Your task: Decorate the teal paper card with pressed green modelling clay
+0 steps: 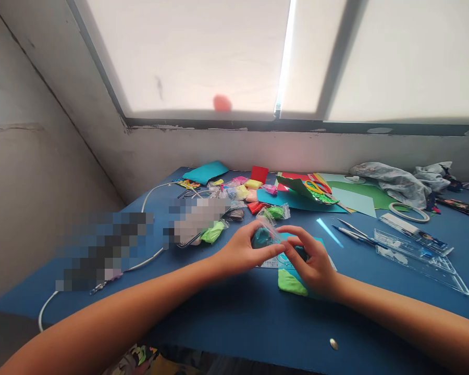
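My left hand [240, 250] is closed around a clear plastic packet [262, 237] with a teal, clay-like lump inside. Close against it, my right hand [312, 263] has its thumb and fingertips together at the packet's right side. A dark teal bit shows between the right fingers; whether it belongs to the packet I cannot tell. Below the hands, a flat light-green clay piece [292, 283] lies on a teal sheet [319, 244]. Part of a clear ruler [269, 262] shows under the hands, mostly covered.
Several colourful clay packets [242, 192] are heaped behind my hands. Orange-handled scissors [316, 186] rest on coloured paper. Tweezers [349, 232], a clear set square [426, 260] and a tape roll [408, 212] lie rightward. A white cable [144, 259] crosses the left; a small metallic oval [333, 344] lies near the front edge.
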`<act>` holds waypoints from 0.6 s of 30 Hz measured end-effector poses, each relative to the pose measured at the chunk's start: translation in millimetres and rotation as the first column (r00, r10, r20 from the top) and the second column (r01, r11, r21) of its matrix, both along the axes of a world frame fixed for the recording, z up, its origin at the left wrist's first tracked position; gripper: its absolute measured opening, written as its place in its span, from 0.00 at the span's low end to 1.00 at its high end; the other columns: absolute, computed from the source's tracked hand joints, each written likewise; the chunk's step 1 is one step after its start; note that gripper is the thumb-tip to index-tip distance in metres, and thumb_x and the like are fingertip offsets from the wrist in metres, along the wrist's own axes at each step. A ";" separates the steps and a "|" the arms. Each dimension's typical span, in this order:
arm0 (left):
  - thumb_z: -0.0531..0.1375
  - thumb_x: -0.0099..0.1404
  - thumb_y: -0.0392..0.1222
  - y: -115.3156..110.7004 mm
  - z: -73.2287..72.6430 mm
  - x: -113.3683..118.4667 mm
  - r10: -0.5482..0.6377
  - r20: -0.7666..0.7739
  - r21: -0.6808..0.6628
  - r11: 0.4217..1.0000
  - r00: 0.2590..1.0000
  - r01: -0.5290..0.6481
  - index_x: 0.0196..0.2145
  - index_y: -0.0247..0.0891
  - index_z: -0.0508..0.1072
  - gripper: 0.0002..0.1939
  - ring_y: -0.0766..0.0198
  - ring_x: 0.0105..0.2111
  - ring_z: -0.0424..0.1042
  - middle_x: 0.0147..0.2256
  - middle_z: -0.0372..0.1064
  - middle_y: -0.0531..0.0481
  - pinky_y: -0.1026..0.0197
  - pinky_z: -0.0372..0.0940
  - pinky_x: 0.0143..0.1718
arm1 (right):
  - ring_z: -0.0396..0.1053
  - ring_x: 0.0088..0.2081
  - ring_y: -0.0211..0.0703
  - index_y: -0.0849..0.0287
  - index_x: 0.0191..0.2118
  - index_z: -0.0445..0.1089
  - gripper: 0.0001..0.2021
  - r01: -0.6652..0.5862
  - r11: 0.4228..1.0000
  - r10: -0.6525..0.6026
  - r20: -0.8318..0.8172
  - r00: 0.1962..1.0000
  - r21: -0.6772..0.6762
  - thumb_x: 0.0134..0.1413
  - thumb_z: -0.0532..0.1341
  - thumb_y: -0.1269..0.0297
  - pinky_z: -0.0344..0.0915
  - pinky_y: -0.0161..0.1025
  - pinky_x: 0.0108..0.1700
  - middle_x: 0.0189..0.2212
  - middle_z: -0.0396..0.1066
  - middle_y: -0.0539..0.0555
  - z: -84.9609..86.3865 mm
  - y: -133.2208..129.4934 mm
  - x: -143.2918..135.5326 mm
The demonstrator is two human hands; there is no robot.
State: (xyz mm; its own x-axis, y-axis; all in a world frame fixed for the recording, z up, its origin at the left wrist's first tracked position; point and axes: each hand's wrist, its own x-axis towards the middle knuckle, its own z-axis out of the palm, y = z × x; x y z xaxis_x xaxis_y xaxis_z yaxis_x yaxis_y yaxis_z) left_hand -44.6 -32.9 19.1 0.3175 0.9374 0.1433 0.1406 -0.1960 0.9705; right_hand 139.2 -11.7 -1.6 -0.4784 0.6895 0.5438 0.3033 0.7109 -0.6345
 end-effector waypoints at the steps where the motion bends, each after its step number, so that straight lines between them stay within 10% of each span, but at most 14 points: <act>1: 0.67 0.55 0.56 -0.8 0.4 0.3 -0.006 -0.012 -0.003 1.000 1.000 0.005 0.33 0.38 0.65 0.21 0.72 0.18 0.60 0.21 0.60 0.60 0.67 0.57 0.20 | 0.55 0.20 0.34 0.60 0.49 0.66 0.15 -0.009 1.000 0.009 -0.005 1.000 0.014 0.64 0.52 0.57 0.56 0.33 0.23 0.19 0.64 0.46 -0.3 -0.5 0.2; 9: 0.65 0.55 0.48 -2.9 3.1 1.8 -0.008 -0.119 -0.074 0.997 0.993 -0.001 0.29 0.39 0.63 0.15 0.71 0.16 0.60 0.19 0.59 0.61 0.67 0.56 0.17 | 0.55 0.19 0.34 0.60 0.48 0.69 0.17 -0.079 0.989 0.085 -0.044 0.995 0.124 0.67 0.50 0.56 0.58 0.32 0.22 0.19 0.63 0.47 -1.5 0.4 3.4; 18: 0.64 0.54 0.49 -0.9 3.0 1.5 0.014 -0.207 0.106 0.994 0.978 0.009 0.30 0.37 0.68 0.14 0.64 0.31 0.65 0.29 0.67 0.53 0.63 0.60 0.34 | 0.50 0.20 0.33 0.66 0.57 0.67 0.26 -0.252 0.966 0.253 0.000 0.968 -0.062 0.67 0.49 0.51 0.53 0.33 0.22 0.18 0.59 0.46 -2.1 -0.2 1.1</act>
State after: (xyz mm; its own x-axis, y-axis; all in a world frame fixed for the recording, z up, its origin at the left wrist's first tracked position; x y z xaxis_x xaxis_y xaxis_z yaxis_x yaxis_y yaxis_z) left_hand -43.1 -33.7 22.2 0.3483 0.9213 0.1731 0.3369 -0.2954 0.8940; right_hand 140.3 -11.9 -3.7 -0.6453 0.5772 0.5003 0.1240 0.7255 -0.6770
